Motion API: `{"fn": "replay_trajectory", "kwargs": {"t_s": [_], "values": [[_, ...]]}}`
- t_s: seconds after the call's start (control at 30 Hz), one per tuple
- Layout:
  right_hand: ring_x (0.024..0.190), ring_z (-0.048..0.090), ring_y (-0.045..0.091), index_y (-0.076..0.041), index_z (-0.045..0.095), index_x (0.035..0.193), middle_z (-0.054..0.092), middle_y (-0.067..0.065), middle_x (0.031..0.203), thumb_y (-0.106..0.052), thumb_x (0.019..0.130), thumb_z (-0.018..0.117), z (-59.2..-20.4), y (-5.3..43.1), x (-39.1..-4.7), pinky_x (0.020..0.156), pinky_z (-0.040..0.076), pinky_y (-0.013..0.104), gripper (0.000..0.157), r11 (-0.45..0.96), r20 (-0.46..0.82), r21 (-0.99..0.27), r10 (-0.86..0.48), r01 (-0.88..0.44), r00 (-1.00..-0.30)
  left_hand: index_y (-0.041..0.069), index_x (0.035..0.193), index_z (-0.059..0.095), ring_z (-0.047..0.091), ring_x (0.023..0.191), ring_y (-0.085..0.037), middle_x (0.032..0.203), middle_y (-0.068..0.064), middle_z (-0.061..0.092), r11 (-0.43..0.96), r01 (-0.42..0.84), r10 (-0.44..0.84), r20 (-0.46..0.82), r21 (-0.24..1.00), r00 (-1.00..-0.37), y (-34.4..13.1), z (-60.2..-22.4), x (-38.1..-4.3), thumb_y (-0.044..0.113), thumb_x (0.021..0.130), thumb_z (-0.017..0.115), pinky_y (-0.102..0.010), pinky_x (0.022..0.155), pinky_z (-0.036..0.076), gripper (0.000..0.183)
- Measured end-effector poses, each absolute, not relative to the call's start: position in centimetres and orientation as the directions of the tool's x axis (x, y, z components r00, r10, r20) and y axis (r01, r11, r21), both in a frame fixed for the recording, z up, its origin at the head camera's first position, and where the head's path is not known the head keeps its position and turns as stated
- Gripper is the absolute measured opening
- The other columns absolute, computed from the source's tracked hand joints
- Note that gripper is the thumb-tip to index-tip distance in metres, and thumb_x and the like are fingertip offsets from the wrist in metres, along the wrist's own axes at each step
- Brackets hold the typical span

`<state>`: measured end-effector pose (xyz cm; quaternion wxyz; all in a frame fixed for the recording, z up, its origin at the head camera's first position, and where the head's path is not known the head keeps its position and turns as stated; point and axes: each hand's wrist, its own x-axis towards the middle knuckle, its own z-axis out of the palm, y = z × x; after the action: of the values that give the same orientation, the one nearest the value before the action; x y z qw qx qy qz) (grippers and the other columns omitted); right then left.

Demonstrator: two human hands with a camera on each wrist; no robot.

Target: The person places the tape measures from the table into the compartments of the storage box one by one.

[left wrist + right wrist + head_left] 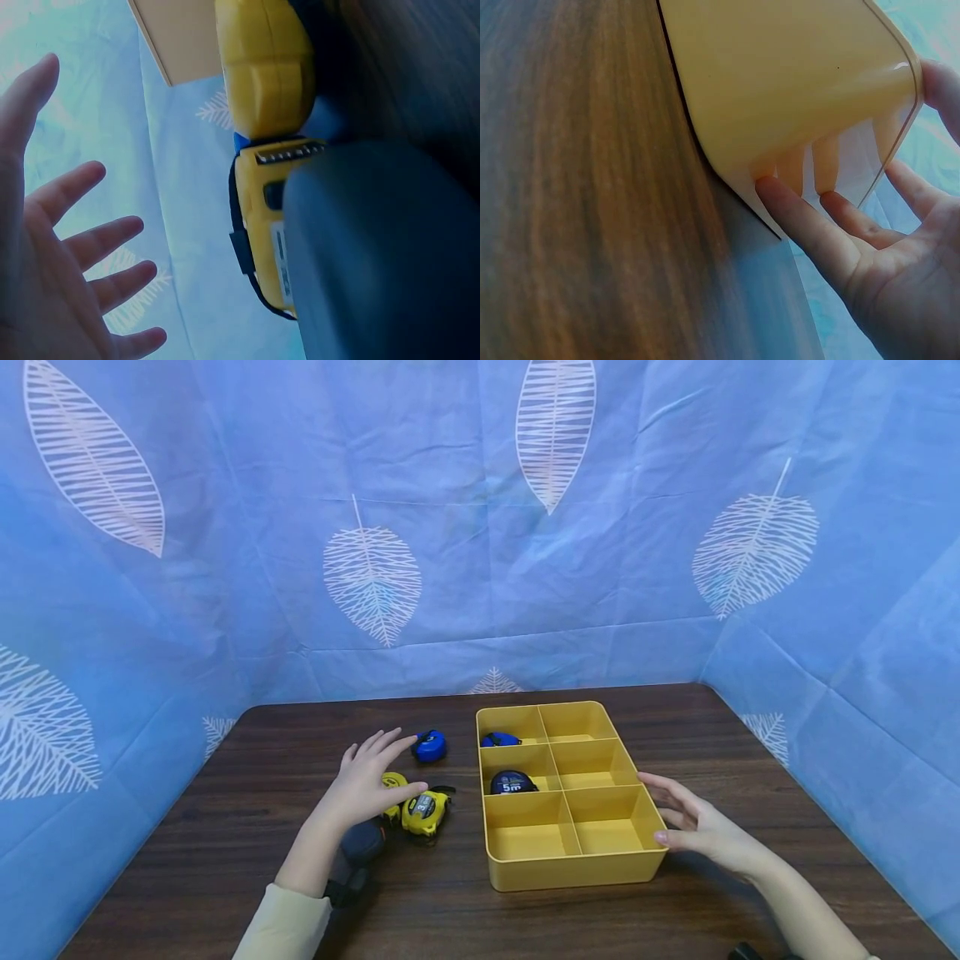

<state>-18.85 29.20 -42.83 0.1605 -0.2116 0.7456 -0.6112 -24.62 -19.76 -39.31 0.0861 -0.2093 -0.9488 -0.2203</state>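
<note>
The left hand [367,781] is held palm down above the worktop [592,922], with its fingers spread wide, and it has hold of nothing. A pale sleeve [288,922] covers the forearm behind it. Below and beside this hand lie two yellow tape measures: the nearer yellow tape measure [424,811] and another one, partly hidden by the thumb. A blue tape measure [430,746] lies just beyond the fingertips, and a dark rounded case [363,841] lies beside the wrist.

The right hand [701,831] is also open, fingers apart and slightly bent; it touches the right side of a yellow six-compartment box [570,868], with the thumb at the near right corner. In the box, a second blue tape measure [500,739] sits in the far left compartment, and a dark tape measure marked 5m [512,782] in the middle left one.

The worktop is dark brown wood with visible grain. A blue cloth [465,568] with white leaf prints hangs behind it and on both sides.

The far rim of the box is near the far edge of the worktop. A strip of bare wood runs between the nearer yellow tape measure and the box; wider wood extends left of the left forearm.
</note>
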Motion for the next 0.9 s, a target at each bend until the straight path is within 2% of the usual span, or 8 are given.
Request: {"fn": "replay_trajectory", "kwargs": {"t_s": [0.53,0.9], "values": [[0.118,0.051,0.002,-0.005,0.011,0.152,0.002,0.03,0.152,-0.003,0.095,0.053,-42.8,29.1,-18.8,0.084,0.051,0.042,0.071,0.161,0.024,-0.979,-0.511,-0.123,-0.86,0.016,0.143,0.046,0.026,0.137,-0.04,0.149,-0.015,0.036,0.802,0.448,0.391,0.221,0.395,-0.894,-21.6,-40.1,-24.5,0.058,0.078,0.07,-0.072,0.101,0.01,0.081],[0.117,0.049,0.0,-0.007,0.013,0.153,0.003,0.029,0.153,-0.003,0.094,0.053,-42.8,29.2,-18.8,0.084,0.051,0.042,0.071,0.179,0.022,-0.975,-0.501,-0.128,-0.865,0.014,0.142,0.047,0.019,0.138,-0.044,0.149,-0.017,0.034,0.813,0.431,0.374,0.215,0.392,-0.902,-22.6,-40.9,-24.7,0.057,0.077,0.072,-0.074,0.099,0.004,0.082]]}}
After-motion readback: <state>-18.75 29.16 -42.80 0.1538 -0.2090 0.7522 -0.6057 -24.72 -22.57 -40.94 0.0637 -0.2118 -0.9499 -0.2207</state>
